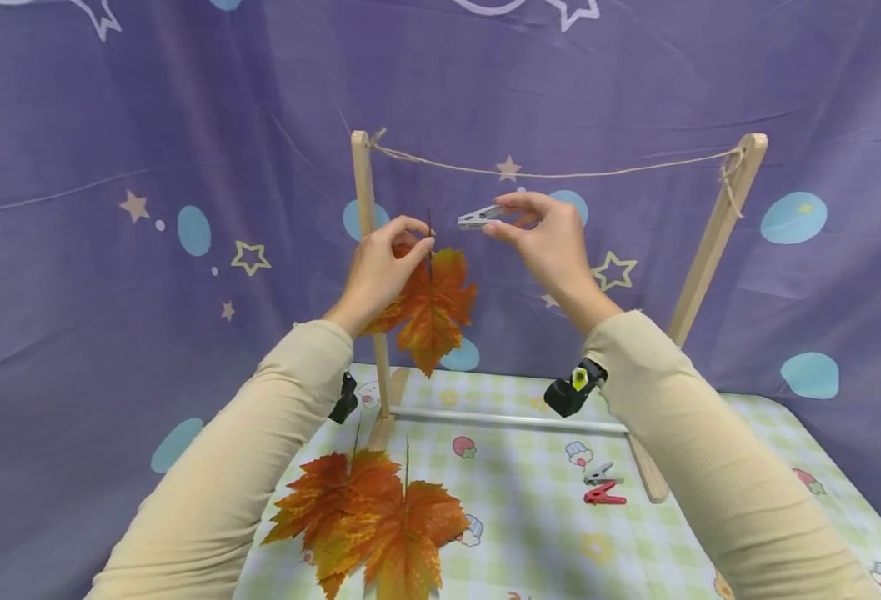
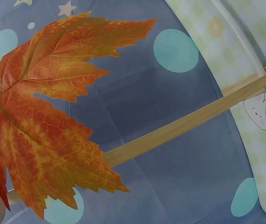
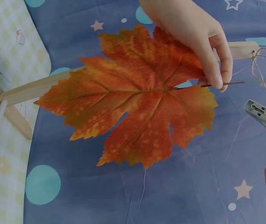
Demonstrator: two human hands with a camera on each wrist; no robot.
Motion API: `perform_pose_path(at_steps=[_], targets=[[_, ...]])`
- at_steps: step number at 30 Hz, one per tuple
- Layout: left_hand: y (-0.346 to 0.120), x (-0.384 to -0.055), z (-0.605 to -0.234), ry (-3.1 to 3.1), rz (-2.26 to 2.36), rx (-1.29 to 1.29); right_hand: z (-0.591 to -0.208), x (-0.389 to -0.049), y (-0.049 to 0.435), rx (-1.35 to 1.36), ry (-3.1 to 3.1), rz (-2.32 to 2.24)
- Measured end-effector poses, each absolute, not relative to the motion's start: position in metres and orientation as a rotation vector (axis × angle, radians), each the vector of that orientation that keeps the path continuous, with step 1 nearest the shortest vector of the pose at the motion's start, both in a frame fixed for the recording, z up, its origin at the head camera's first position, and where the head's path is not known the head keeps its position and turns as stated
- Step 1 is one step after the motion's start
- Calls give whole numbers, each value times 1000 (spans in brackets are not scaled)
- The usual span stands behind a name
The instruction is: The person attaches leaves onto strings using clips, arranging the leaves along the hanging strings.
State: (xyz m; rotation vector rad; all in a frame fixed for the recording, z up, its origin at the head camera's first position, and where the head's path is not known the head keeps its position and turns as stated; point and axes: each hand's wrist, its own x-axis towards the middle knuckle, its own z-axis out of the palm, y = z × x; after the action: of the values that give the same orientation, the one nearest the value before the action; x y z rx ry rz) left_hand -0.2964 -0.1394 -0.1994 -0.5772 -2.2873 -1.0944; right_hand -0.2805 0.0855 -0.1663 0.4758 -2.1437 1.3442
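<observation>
An orange-red maple leaf [image 1: 434, 312] hangs below my left hand [image 1: 383, 262], which pinches its thin stem between thumb and fingertips. In the right wrist view the whole leaf [image 3: 137, 95] shows, its stem poking out past the fingers. My right hand [image 1: 548, 242] pinches a light grey clothespin [image 1: 479, 217] by its handles, the nose pointing left towards the stem. Above both hands a twine line [image 1: 560, 175] sags between two wooden posts; clothespin and leaf are both below it. Only the leaf's blade [image 2: 53, 116] and a bit of the hand show in the left wrist view.
Two more maple leaves [image 1: 387, 525] lie overlapping at the table's front left. A grey clothespin [image 1: 602, 474] and a red clothespin [image 1: 605, 493] lie by the right foot of the frame. The left post [image 1: 365, 187], right post [image 1: 718, 242] and white crossbar [image 1: 511, 420] form the frame.
</observation>
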Motion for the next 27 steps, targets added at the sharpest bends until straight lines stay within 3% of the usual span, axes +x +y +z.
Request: perform_pose_path(at_steps=[27], targets=[[-142,-298,-199,-2270,-1120,-553,-140,-295,58,527,-1878,1329]])
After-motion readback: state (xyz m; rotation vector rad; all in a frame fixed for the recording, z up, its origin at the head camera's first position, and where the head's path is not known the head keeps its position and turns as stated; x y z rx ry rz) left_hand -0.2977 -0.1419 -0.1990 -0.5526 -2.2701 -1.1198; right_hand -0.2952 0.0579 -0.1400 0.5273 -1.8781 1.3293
